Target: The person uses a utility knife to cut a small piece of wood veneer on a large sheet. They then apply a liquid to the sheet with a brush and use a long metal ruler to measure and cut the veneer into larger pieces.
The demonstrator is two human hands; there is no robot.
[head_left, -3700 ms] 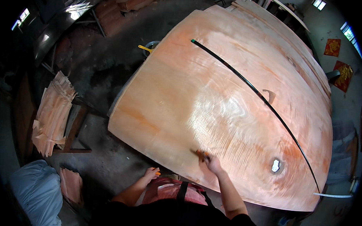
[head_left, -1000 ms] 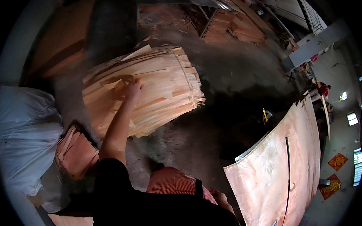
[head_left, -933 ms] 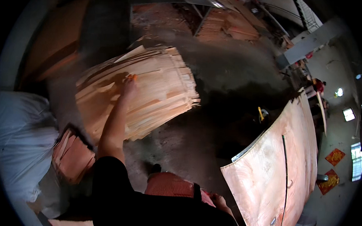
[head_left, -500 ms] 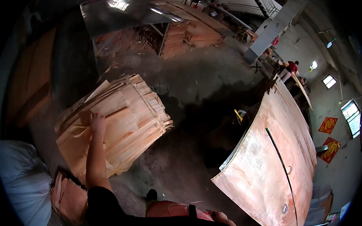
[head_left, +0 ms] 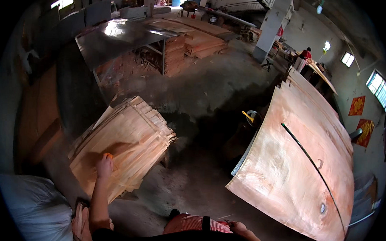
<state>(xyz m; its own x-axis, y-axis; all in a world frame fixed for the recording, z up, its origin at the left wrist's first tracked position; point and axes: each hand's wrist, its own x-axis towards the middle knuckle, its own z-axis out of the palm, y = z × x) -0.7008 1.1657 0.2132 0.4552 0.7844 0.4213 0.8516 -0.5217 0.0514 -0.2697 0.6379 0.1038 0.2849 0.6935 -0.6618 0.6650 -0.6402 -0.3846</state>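
Risk first: veneer stack (head_left: 125, 137) is thin stuff w/ ragged, uneven edges, esp. on its R side. If L hand (head_left: 104, 166) drags across the top, prob. snags a loose ply & splits it, or skews the upper sheets. Cause = sideways pull + poor view; hand & its shadow hide part of the face.

Also: black strip (head_left: 303, 149) just lies across big veneer sheet (head_left: 281, 163), no clamp visible. Any tug on that sheet could shift it. Hole (head_left: 323, 208) near the bottom R looks like a weak spot; a tear could start there if pulled hard.

Positions: stack is ahead & L of the person, L hand out over its near part. Can't confirm contact. Orange item (head_left: 108, 155) shows at the fingertips; too small to tell if gripped or worn. R hand (head_left: 238, 227) is back by the waist, just beside striped cloth (head_left: 195, 224), fingers curled; can't tell if anything's in it. Hands well apart, not on the same thing. Big sheet is fwd & R of R hand, gap between, no touch. Floor gap btwn stack & sheet, w/ yellow-handled tool (head_left: 248, 117) at far end.
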